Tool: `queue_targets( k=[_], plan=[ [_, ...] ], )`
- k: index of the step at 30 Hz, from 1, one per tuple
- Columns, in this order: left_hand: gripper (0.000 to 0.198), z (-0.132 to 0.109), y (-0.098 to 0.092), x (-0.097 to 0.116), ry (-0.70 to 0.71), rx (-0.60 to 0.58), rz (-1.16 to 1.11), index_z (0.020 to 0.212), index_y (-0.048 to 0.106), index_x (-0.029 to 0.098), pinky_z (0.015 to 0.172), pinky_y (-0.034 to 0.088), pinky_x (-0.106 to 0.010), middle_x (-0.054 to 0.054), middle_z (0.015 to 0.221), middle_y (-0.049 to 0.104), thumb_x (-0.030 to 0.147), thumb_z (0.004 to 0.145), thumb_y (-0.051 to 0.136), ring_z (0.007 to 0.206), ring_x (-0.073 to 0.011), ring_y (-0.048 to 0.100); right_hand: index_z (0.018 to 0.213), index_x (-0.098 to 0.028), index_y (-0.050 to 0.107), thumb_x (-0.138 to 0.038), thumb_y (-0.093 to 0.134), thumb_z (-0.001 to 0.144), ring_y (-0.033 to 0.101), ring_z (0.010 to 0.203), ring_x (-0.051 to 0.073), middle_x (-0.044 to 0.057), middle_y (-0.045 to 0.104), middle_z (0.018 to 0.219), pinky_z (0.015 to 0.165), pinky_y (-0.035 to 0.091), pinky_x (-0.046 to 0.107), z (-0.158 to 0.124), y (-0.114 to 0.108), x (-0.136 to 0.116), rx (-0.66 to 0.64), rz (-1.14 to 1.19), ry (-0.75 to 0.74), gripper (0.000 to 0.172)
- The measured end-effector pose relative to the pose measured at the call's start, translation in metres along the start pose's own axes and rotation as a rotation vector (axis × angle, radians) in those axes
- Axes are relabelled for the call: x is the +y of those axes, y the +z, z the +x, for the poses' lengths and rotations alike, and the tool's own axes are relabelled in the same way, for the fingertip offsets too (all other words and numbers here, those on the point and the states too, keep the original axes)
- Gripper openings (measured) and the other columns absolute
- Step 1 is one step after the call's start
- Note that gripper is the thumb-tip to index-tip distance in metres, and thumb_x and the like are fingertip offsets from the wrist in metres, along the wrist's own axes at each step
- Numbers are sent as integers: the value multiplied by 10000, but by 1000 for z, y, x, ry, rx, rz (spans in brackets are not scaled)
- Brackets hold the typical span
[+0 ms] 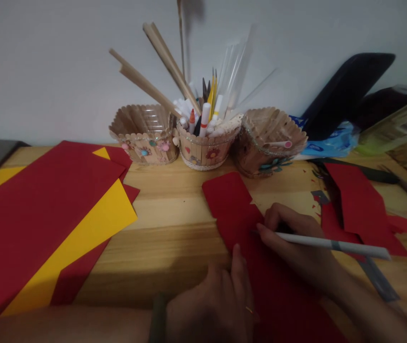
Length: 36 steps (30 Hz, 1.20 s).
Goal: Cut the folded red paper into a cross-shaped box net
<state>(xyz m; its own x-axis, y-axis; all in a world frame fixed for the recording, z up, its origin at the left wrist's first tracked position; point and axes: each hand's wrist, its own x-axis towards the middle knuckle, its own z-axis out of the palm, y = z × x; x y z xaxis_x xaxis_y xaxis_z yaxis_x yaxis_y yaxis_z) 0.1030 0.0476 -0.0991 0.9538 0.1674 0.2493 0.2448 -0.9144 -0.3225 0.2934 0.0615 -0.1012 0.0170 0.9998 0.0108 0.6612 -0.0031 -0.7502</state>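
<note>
A long strip of red paper (246, 231) with notched edges lies on the wooden table in front of me. My right hand (296, 233) grips a white marker pen (335, 245) with a grey-green band, its tip end near the paper. My left hand (213, 300) rests at the paper's left edge, index finger stretched onto it and nothing held. Part of the red strip is hidden under my hands.
Red sheets (46, 205) and yellow sheets (92, 228) overlap on the left. Three decorated baskets (206, 147) stand along the wall, the middle one full of pens and sticks. Red offcuts (363, 205), a bottle (399, 119) and a blue packet (332, 143) lie right.
</note>
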Motion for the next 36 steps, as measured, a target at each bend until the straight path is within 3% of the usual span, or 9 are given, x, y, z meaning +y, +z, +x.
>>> queue_targets(
  k=[12, 15, 19, 25, 32, 36],
  plan=[
    [366, 0, 0, 0, 5, 22, 13, 1014, 654, -16, 466, 463, -244, -209, 1001, 690, 251, 954, 411, 540, -149, 636, 566, -243, 335, -183, 500, 760, 357, 436, 101, -65, 403, 491, 403, 275, 228, -4, -3, 1, -99, 42, -59, 262],
    [370, 0, 1, 0, -6, 9, -1, 1012, 655, -14, 482, 479, -242, -211, 1000, 690, 251, 960, 402, 538, -141, 639, 569, -242, 350, -190, 509, 764, 357, 445, 103, -63, 412, 503, 406, 277, 228, -3, -2, 2, -75, 85, -53, 258],
    [361, 2, 1, 0, -29, 57, -7, 927, 687, 18, 449, 466, -237, -184, 965, 705, 230, 958, 397, 669, -192, 693, 575, -242, 362, -200, 526, 766, 367, 456, 107, -60, 428, 513, 408, 280, 225, -3, -1, 3, -48, 109, -39, 254],
    [354, 2, 1, 0, -39, 60, -1, 968, 683, 19, 442, 460, -241, -178, 961, 706, 231, 956, 400, 529, -151, 645, 569, -234, 395, -216, 539, 779, 384, 452, 105, -53, 452, 509, 413, 289, 222, -5, -2, 3, -167, 79, -29, 256],
    [373, 1, 0, -1, -3, 13, -16, 992, 669, -1, 457, 464, -232, -200, 992, 694, 230, 966, 376, 446, -108, 567, 587, -229, 427, -254, 557, 804, 409, 473, 109, -50, 469, 530, 432, 307, 223, -6, -2, 4, -188, 70, -4, 255],
    [359, 1, 0, -1, -7, 25, -13, 993, 667, -2, 468, 479, -237, -197, 984, 698, 228, 958, 393, 479, -123, 596, 585, -229, 422, -249, 547, 799, 402, 465, 108, -52, 464, 523, 427, 301, 223, -5, -1, 2, -191, 57, -5, 248]
  ],
)
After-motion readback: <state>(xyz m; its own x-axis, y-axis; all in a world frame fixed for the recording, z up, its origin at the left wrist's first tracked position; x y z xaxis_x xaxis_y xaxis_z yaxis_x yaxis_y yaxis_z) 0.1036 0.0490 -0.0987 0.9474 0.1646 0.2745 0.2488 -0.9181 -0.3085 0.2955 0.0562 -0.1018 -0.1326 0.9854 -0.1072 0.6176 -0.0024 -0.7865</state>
